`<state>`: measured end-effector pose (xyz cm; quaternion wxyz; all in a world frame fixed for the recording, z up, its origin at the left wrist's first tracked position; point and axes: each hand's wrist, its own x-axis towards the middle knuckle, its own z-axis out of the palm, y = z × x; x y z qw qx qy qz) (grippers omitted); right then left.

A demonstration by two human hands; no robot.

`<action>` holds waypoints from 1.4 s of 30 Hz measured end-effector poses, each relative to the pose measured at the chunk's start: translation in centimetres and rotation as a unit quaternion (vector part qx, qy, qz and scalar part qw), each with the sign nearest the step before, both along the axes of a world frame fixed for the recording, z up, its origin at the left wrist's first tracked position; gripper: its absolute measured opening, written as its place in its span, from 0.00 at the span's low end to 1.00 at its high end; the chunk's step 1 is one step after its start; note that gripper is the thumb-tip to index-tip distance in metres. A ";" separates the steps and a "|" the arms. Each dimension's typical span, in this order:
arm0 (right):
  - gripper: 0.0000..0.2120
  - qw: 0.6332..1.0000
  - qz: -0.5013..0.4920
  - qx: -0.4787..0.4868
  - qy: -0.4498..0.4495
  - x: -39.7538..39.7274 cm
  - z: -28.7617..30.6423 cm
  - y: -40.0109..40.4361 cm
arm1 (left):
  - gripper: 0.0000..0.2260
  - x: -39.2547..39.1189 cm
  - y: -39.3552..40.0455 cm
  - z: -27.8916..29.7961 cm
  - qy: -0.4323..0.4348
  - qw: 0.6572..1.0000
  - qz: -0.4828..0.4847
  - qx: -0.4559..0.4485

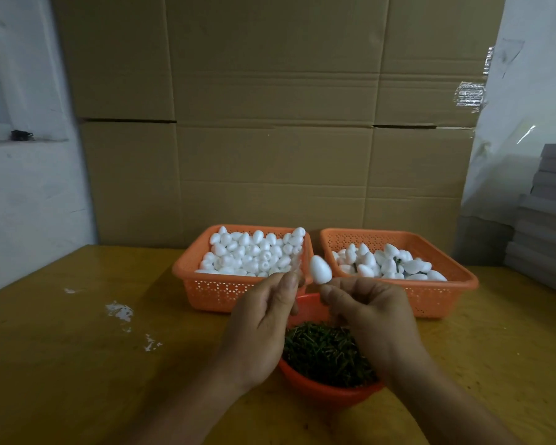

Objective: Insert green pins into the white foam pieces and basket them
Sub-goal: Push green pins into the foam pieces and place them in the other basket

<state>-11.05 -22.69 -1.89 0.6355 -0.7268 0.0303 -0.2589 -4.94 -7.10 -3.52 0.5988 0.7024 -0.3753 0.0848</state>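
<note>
My right hand (369,316) pinches a white egg-shaped foam piece (320,268) by its lower end and holds it upright above the table. My left hand (260,319) is raised just left of it. Its fingertips are blurred, so I cannot tell whether they hold anything. Below both hands a red bowl (318,393) holds a heap of green pins (328,351). The left orange basket (187,271) is full of plain white foam pieces (251,252). In the right orange basket (463,277) lie foam pieces (389,263), some showing green pins.
The baskets and bowl stand on a yellow wooden table (77,364) with white foam crumbs (119,311) at the left. Large cardboard boxes (270,123) form a wall behind. A stack of grey boards (546,226) stands at the right edge.
</note>
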 end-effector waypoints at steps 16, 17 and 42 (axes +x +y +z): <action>0.08 0.869 -0.408 -0.215 0.182 6.8 1.3 -14.9 | 0.15 -0.4 -0.3 -0.7 -0.080 0.992 0.034 0.088; 0.08 0.862 -0.410 -0.222 0.200 7.0 1.4 -15.2 | 0.15 -0.3 -0.3 -0.7 -0.082 0.992 0.032 0.089; 0.14 0.940 -0.295 -0.171 0.028 3.8 2.6 -9.8 | 0.23 0.4 0.0 -0.6 -0.064 0.992 0.042 0.098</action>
